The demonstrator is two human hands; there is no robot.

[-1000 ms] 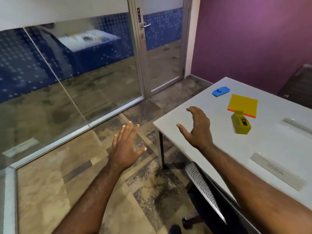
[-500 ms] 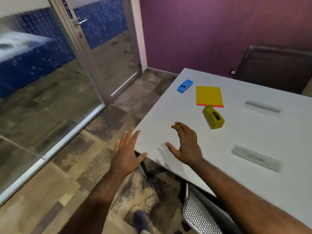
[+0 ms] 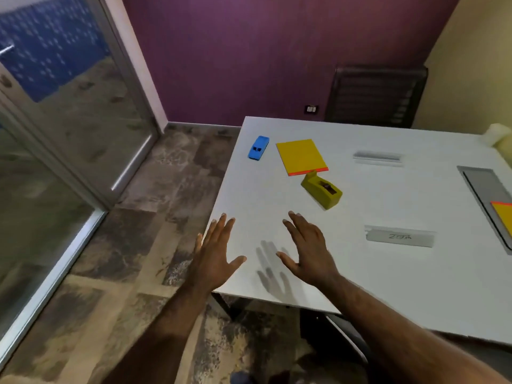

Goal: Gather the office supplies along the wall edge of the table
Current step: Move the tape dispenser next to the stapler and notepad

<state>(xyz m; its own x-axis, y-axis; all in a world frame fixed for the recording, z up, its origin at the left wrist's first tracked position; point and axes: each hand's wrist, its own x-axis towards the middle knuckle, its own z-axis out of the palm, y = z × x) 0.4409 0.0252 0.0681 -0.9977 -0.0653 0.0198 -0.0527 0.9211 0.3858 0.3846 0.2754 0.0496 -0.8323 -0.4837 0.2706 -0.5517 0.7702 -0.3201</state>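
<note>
On the white table [image 3: 388, 273] lie a blue stapler [image 3: 258, 148] near the far left corner, a yellow notepad [image 3: 301, 156] with an orange edge beside it, and an olive-yellow tape dispenser [image 3: 322, 190] just in front of the pad. My left hand [image 3: 214, 256] hovers open over the table's near left edge. My right hand [image 3: 309, 249] hovers open above the tabletop, short of the tape dispenser. Both hands hold nothing.
Two clear rulers lie on the table, one far [image 3: 378, 157] and one nearer [image 3: 400, 236]. A grey cable tray [image 3: 483, 189] and another yellow pad [image 3: 504, 217] sit at the right edge. A dark chair [image 3: 376, 95] stands by the purple wall; a glass door [image 3: 69, 106] is at left.
The view has swung right and down, so the table now fills the right half. Both hands have come forward over the table's near left corner, still open.
</note>
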